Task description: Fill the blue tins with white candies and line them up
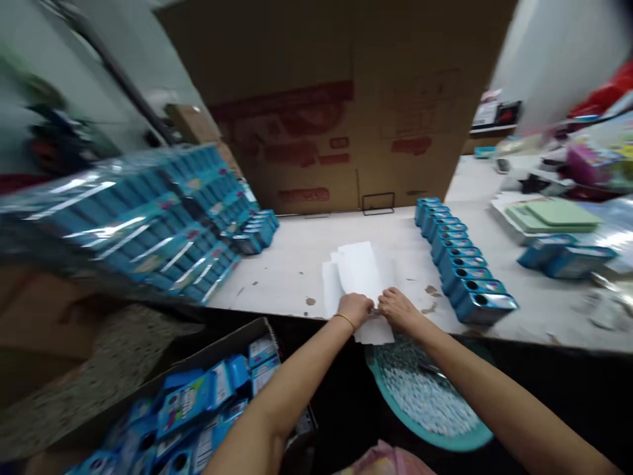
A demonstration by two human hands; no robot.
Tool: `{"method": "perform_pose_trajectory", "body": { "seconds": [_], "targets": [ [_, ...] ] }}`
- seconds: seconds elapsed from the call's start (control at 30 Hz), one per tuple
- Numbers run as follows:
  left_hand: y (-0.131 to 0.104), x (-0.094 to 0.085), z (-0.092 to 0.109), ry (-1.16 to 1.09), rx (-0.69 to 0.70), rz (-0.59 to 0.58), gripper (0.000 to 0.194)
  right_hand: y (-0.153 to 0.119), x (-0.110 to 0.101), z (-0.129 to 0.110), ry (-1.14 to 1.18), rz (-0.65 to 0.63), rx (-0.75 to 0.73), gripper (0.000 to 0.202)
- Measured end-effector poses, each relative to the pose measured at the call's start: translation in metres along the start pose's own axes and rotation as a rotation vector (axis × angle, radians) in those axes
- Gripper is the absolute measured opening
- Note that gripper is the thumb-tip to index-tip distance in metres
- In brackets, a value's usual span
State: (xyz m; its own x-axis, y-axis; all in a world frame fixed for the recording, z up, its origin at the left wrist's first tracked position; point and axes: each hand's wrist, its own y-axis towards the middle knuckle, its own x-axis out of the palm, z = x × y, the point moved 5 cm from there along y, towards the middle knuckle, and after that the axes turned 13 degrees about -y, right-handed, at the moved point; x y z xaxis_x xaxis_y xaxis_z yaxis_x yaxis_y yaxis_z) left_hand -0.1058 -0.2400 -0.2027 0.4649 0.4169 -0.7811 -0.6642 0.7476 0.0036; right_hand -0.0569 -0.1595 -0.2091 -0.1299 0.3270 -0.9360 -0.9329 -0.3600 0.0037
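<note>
White paper sheets [360, 264] lie overlapping at the front edge of the white table, with their lower end hanging past the edge. My left hand [355, 307], with a thin gold bangle at the wrist, is closed on the paper near the edge. Close beside it, my right hand [396, 310] pinches the same paper. The fingertips almost meet, and the exact fold or spot between them is too small to make out. Below the hands sits a teal basin [430, 441] full of small whitish-blue pieces.
A row of blue boxes with round holes [462, 264] stands to the right. Wrapped stacks of blue boxes [163, 218] fill the left. An open carton [198, 356] of blue boxes is at lower left. A large cardboard panel [346, 112] rises behind; green pads [554, 214] lie right.
</note>
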Motion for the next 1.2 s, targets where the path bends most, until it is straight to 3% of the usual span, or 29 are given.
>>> {"method": "perform_pose_trajectory", "body": {
  "seconds": [0.13, 0.23, 0.27, 0.33, 0.4, 0.57, 0.8, 1.0, 1.1, 1.2],
  "targets": [
    [0.001, -0.001, 0.005, -0.015, -0.005, 0.101, 0.011, 0.000, 0.001, 0.001, 0.018, 0.036, 0.011, 0.025],
    [0.002, -0.002, 0.009, -0.049, -0.031, 0.098, 0.012, -0.014, -0.006, -0.002, 0.062, 0.132, 0.019, 0.016],
    [0.002, -0.002, 0.009, -0.053, -0.044, 0.076, 0.011, -0.022, -0.009, -0.004, 0.080, 0.178, 0.034, 0.024],
    [0.002, -0.002, 0.010, -0.058, -0.050, 0.019, 0.012, -0.037, -0.011, -0.007, 0.102, 0.231, 0.083, 0.057],
    [0.005, 0.000, 0.008, -0.055, -0.038, -0.029, 0.015, -0.047, -0.008, -0.010, 0.112, 0.211, 0.108, 0.072],
    [0.018, 0.008, 0.000, 0.008, -0.005, -0.149, 0.015, -0.048, -0.007, -0.006, 0.195, 0.173, 0.047, 0.052],
    [0.027, 0.002, 0.004, 0.206, 0.054, -0.358, 0.035, -0.025, 0.002, 0.013, 0.386, 0.263, 0.186, 0.017],
    [0.030, -0.011, -0.005, -0.236, 0.049, -0.403, 0.031, -0.021, 0.008, 0.020, 0.615, 0.523, 0.396, 0.026],
    [0.029, -0.010, -0.012, -0.291, 0.055, -0.399, 0.023, -0.019, 0.005, 0.019, 0.703, 0.532, 0.435, 0.038],
    [0.032, -0.010, -0.019, -0.245, 0.004, -0.315, 0.019, -0.019, 0.002, 0.019, 0.761, 0.517, 0.434, 0.045]
  ]
}}
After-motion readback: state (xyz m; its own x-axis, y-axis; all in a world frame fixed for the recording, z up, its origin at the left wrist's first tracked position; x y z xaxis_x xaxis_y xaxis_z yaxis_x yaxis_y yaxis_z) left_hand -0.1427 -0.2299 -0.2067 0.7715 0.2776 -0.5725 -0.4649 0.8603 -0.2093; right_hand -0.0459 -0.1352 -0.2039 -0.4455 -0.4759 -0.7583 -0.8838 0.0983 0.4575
